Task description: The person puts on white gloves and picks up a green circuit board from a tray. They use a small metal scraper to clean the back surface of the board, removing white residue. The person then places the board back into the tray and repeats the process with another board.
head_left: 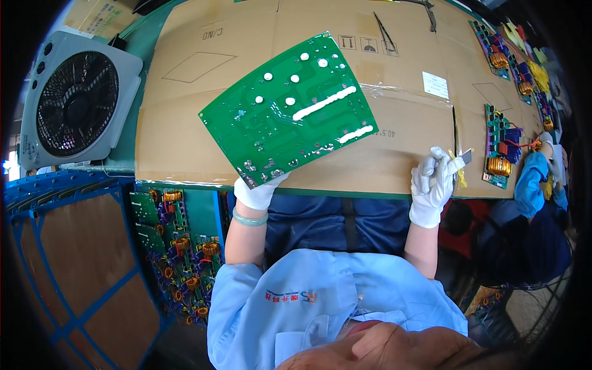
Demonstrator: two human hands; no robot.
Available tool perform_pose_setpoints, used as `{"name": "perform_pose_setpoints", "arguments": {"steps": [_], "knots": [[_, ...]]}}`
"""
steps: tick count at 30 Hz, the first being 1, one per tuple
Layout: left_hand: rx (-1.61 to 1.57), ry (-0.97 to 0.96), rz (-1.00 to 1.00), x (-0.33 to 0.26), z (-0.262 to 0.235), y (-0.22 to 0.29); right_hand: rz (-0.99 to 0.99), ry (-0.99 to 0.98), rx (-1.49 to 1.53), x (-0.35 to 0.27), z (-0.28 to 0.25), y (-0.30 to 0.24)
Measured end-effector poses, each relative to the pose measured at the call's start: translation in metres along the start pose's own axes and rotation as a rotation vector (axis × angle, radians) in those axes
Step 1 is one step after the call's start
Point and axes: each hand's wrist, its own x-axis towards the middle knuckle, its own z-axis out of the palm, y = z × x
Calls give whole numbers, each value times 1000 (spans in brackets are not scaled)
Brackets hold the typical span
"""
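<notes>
A large green circuit board (pixel 246 132) is tilted up over the cardboard, its solder side showing. White paste-like dots and two thick white strips lie on it. My left hand (pixel 256 193), in a white glove, grips its near lower edge; the fingers are partly hidden behind the board. My right hand (pixel 430 185), also gloved, is closed around a small tool with a flat grey blade (pixel 467 156), held apart from the board. Yellow strands (pixel 461 177) hang beside that tool, and I cannot tell whether they belong to it.
Cardboard (pixel 185 123) covers the bench. A grey fan (pixel 77 105) stands at left. Below it, a blue-framed rack (pixel 77 271) sits near several stored boards (pixel 185 265). At right lie assembled boards with copper coils (pixel 498 165), near another person's blue sleeve (pixel 531 185). Dark tweezers (pixel 385 32) lie far back.
</notes>
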Motion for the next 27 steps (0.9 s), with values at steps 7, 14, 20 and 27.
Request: {"name": "perform_pose_setpoints", "arguments": {"steps": [7,14,20,27], "knots": [[-380,166,-61,7,0,-2,5,-15,19,1,-1,0],[-233,112,-61,2,2,1,21,-41,42,2,-1,-1],[-1974,-160,-511,-17,-3,0,50,103,80,-1,3,-2],[-1586,-45,-419,2,-22,2,32,-9,111,2,-4,-1]]}}
